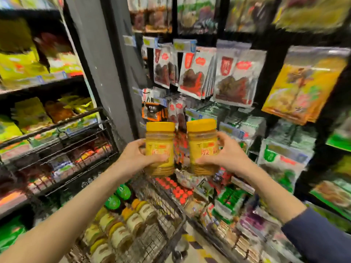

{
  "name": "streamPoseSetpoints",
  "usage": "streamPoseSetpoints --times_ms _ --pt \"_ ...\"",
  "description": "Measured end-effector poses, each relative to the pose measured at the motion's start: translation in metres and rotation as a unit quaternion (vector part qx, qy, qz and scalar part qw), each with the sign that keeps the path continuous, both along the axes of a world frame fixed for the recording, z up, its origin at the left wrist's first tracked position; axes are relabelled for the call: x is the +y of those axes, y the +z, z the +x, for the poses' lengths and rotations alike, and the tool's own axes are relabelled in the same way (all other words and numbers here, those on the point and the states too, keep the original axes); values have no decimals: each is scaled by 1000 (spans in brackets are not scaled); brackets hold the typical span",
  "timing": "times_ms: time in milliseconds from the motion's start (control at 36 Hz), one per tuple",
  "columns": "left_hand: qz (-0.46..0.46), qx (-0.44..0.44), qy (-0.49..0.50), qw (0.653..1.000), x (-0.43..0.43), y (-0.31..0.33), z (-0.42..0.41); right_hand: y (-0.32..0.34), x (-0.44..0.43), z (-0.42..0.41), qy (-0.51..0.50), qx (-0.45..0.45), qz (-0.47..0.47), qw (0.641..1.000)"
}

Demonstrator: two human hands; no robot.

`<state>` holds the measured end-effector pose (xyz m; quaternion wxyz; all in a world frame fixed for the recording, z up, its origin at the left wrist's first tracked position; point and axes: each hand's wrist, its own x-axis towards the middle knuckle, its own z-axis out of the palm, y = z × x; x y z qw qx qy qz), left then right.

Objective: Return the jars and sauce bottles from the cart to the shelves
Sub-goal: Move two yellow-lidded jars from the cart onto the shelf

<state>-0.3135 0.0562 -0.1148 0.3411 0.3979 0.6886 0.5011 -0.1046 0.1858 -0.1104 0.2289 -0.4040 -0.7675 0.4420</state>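
Note:
Two yellow-lidded jars with yellow labels are held upright, side by side, above the cart. My left hand (135, 157) grips the left jar (160, 141) from its left side. My right hand (226, 155) grips the right jar (202, 141) from its right side. Below them the wire cart (171, 211) holds several more jars with yellow lids (133, 223) and green-capped bottles (117, 197). The picture is blurred by motion.
Dark shelves surround me. Hanging snack packets (191, 76) fill the racks straight ahead and to the right. A wire basket shelf (62, 147) with packets stands at the left, beside a grey pillar (106, 69). Red-capped bottles (176, 190) sit on a low shelf beyond the cart.

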Motion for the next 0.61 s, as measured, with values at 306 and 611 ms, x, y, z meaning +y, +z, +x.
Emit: streamPoseSetpoints --times_ms 306,611 --pt "55 16 -201 978 40 42 122 36 -62 158 -227 25 79 970" --pt "125 16 -359 925 34 74 308 64 -148 339 -408 28 156 899"
